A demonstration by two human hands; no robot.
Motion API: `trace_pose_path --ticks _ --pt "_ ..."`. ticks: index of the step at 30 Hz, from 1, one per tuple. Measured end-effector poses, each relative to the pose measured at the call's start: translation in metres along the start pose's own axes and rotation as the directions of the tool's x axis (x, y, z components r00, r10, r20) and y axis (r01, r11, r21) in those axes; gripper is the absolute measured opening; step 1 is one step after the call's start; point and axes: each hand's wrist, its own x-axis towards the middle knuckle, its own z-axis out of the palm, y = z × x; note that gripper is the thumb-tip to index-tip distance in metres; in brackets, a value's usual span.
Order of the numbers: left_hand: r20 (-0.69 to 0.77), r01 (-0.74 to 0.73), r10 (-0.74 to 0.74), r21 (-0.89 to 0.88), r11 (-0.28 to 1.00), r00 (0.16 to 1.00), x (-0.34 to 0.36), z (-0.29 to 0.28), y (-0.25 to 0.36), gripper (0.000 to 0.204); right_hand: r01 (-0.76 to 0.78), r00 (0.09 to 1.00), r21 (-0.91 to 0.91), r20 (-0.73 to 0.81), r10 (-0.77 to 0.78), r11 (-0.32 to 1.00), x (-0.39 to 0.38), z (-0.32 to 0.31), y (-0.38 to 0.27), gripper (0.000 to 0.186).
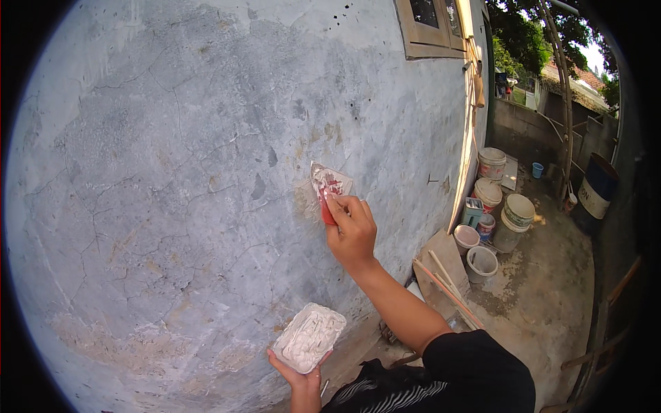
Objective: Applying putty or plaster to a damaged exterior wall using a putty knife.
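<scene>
My right hand [353, 230] is closed round a putty knife [326, 206] with a red handle. White paste is smeared over its blade, which lies against the cracked blue-grey wall [206, 158] beside a brownish damp-looking patch. Lower down, my left hand [297, 375] holds up a shallow rectangular container of white putty [310, 337] from beneath. The putty's surface is rough and ridged. Most of the left fingers are hidden under the container.
Several paint buckets [491, 164] stand along the wall's foot at the right. Wooden strips [447, 289] lean near a board there. Farther right are a metal drum [597, 189] and a small blue bucket [537, 169]. A wood-framed window [432, 34] sits high in the wall.
</scene>
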Motion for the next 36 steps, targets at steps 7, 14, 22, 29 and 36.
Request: trace_pose_path --ticks 7,14,22,29,36 --pt "-0.08 -0.01 0.008 -0.028 1.0 0.997 0.002 -0.006 0.003 0.095 -0.082 0.991 0.224 0.126 0.055 0.971 -0.022 0.009 -0.078 0.045" --pt "-0.074 0.009 -0.007 0.024 1.0 0.997 0.007 0.004 -0.004 0.095 -0.06 0.982 0.35 0.19 -0.008 0.935 -0.025 -0.022 -0.086 0.045" --pt "-0.007 -0.01 0.01 -0.025 1.0 1.0 0.007 -0.004 0.002 0.096 -0.296 0.955 0.263 0.106 0.278 0.918 0.016 -0.055 0.001 0.029" --pt "-0.037 -0.033 0.031 -0.051 0.998 0.999 0.005 -0.001 -0.004 0.095 -0.096 0.985 0.121 0.153 0.077 0.988 -0.004 -0.011 -0.02 0.039" --pt "-0.107 -0.037 0.035 -0.012 0.999 0.994 -0.002 0.016 -0.021 0.094 -0.094 0.977 0.35 0.213 0.019 0.932 -0.012 -0.017 -0.074 0.038"
